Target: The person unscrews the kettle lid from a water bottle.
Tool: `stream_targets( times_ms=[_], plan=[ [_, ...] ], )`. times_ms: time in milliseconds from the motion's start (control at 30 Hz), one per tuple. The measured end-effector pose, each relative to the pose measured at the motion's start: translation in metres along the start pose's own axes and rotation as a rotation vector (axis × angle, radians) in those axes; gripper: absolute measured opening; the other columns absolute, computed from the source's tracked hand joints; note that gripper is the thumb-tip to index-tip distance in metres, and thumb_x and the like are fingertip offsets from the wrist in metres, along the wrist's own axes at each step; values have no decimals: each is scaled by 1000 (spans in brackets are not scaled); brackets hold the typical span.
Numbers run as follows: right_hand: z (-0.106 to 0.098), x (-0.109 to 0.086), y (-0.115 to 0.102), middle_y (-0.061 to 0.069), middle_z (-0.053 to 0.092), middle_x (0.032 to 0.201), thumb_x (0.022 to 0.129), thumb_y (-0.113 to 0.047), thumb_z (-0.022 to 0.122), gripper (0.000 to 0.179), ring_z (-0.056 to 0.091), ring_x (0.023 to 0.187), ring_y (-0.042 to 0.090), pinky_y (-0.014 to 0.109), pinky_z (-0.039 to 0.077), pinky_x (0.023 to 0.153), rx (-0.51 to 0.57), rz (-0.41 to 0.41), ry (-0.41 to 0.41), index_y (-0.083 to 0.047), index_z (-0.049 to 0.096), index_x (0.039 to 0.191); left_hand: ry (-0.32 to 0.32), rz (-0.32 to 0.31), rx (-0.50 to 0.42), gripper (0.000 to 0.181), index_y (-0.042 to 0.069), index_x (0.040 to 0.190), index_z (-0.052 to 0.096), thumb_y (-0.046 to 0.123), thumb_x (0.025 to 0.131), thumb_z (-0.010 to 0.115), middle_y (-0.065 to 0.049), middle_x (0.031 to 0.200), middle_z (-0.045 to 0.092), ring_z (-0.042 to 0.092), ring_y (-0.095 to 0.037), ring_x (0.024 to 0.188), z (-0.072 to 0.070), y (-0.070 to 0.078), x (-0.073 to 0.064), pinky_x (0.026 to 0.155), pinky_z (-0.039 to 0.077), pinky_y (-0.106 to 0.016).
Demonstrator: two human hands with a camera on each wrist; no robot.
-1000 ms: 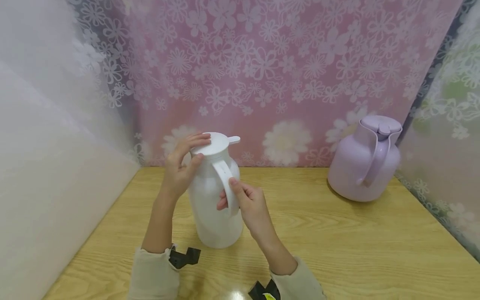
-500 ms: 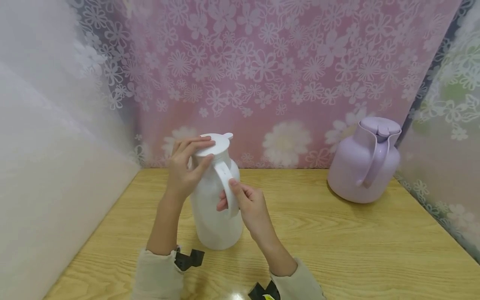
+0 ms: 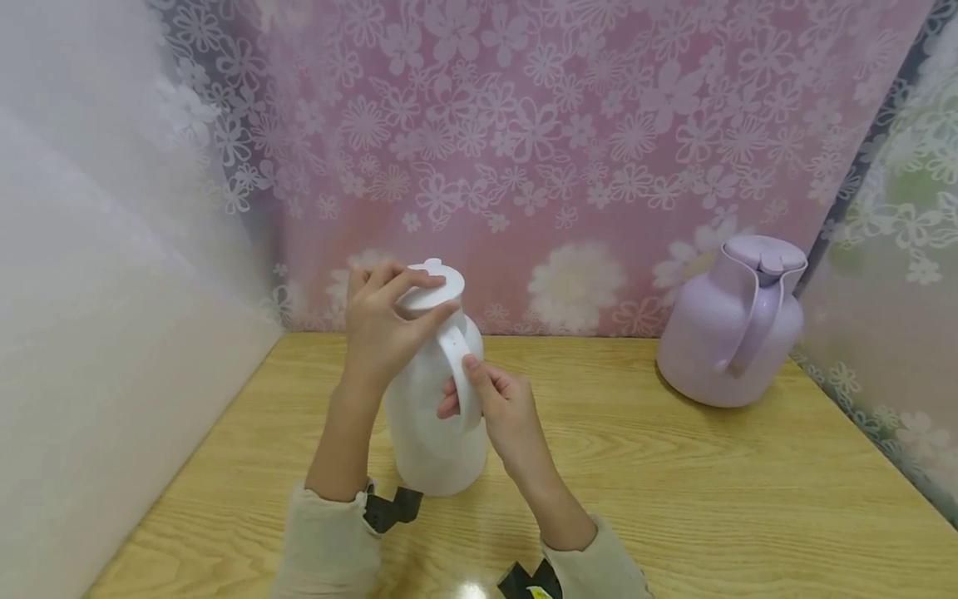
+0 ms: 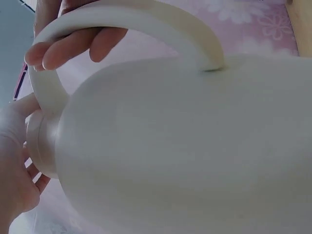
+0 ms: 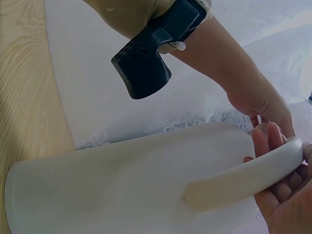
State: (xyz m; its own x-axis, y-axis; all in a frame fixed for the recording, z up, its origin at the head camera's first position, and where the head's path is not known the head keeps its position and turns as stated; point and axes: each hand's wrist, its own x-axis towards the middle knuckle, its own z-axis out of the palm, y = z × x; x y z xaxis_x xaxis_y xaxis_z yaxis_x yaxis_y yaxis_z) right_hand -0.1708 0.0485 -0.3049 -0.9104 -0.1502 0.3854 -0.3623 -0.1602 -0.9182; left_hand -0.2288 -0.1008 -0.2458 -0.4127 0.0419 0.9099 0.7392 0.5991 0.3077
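White thermal jug [image 3: 434,453] under two-handed grip. The jug stands upright on the wood-grained desk [image 3: 659,482], left of centre in the head view and near the pink floral backdrop [image 3: 524,166]. Its tall body is smooth, pale and softly glossy, with rounded shoulders narrowing to a short neck. The lid [image 3: 449,289] is a flat white disc seated on the mouth; a small rounded tab [image 3: 433,263] projects from its rim toward the backdrop. The handle [image 3: 458,366] is a broad arched loop, joined near the neck above and to the side of the body below.

Left hand [image 3: 382,333]: fingers [image 3: 419,279] spread over the top and far side of the lid, thumb against its near edge, so that the lid is clamped between them. Right hand [image 3: 511,412]: fingers curled through the loop and closed round the handle, thumb along its outer face.

Well apart at the right, a squat lilac jug [image 3: 699,349] stands near the backdrop, its handle turned toward the viewer. Both wrists carry a black mount [image 3: 392,509] beside a beige sleeve [image 3: 329,541].
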Motion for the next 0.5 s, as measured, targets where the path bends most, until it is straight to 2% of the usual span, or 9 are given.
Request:
stream_targets(
  times_ms=[133,233,333,500],
  plan=[
    [-1,0,1,15,64,65,94,-37,50,46,64,65,29,39,49,74,2,-3,-3,5,65,80,4,12,85,27,11,82,73,25,64,85,0,81,56,40,-24,83,2,3,2,70,35,-34],
    [0,0,1,15,64,66,94,-37,50,46,65,65,29,39,49,74,8,3,-2,5,65,80,-22,26,117,28,12,84,72,29,66,83,-1,83,55,40,-24,84,1,2,2,72,33,-36],
    [0,0,2,15,64,66,94,-38,50,47,65,65,29,39,49,74,10,1,-4,5,65,80,-67,34,32,28,12,92,71,28,71,80,-2,95,58,42,-22,93,-4,-3,1,79,33,-38],
    [-1,1,1,15,64,66,93,-39,50,48,65,65,30,39,49,74,5,-11,-7,5,64,80,-145,30,-246,29,6,108,65,17,82,66,-7,121,55,42,-21,114,-17,-12,-1,93,31,-43]
  ],
)
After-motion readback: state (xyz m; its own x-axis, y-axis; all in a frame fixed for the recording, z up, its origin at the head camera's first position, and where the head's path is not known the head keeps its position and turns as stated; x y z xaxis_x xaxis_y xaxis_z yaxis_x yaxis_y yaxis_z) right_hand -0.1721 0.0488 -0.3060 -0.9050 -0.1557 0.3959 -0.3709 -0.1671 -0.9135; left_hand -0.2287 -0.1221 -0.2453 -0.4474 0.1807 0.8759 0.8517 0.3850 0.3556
